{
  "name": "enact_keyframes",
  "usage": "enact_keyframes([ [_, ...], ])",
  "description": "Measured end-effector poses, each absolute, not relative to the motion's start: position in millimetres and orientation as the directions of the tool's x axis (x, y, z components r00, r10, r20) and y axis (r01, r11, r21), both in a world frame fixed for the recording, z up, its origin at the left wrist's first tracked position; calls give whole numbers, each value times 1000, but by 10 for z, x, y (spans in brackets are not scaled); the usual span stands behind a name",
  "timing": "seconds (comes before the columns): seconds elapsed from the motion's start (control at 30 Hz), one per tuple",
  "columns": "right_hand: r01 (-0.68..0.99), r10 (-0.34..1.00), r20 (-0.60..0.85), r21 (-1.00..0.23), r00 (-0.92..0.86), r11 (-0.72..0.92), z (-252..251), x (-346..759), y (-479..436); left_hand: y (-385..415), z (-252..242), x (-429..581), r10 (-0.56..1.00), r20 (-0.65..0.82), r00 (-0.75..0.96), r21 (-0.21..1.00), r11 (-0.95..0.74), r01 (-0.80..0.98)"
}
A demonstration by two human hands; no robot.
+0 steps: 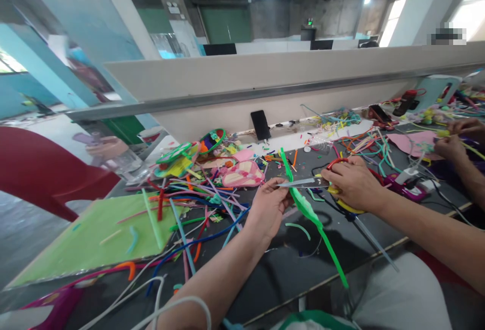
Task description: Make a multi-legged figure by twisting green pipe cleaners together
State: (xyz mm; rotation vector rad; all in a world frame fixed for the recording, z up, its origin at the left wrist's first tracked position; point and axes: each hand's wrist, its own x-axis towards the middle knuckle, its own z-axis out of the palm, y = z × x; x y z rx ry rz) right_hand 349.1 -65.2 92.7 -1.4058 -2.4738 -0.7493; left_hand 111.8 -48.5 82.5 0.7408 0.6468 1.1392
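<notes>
Long bright green strips (308, 209) run from the middle of the table down toward its front edge. My left hand (270, 206) is closed in a pinch at their left side, beside the tip of the scissors. My right hand (352, 183) is wrapped round the handles of scissors (303, 182), which have red and yellow about the grips. The blades point left and cross the green strips. Below my right hand a thin metal rod (375, 243) slants down past the table edge; what it belongs to is hidden.
Colourful fuzzy stems (212, 198) litter the left side near a green sheet (109, 224). A black phone (260, 125) leans at the partition. A magenta glue gun (407, 186) and another person's hands (454, 143) are at right. A white cable (162, 289) lies in front.
</notes>
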Motion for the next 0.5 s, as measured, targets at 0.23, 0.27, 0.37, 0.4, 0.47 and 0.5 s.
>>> enact_keyframes([
  [0.23,811,706,400,318,-584,491,908,3501,-597,-435,836,1086,944,-120,309,804,275,-527],
  [0.27,804,696,404,323,-594,499,902,3518,-586,-430,838,1084,942,-123,314,805,279,-524],
  [0.37,785,667,413,339,-620,519,879,3564,-560,-417,834,1085,935,-125,332,806,291,-516],
  [0.4,781,661,417,341,-624,523,869,3574,-554,-412,829,1087,934,-126,335,806,293,-514],
  [0.47,780,652,428,337,-625,527,844,3583,-542,-402,816,1091,930,-133,341,806,302,-509],
  [0.5,780,650,432,331,-625,530,829,3581,-535,-397,811,1091,929,-136,345,807,305,-506],
])
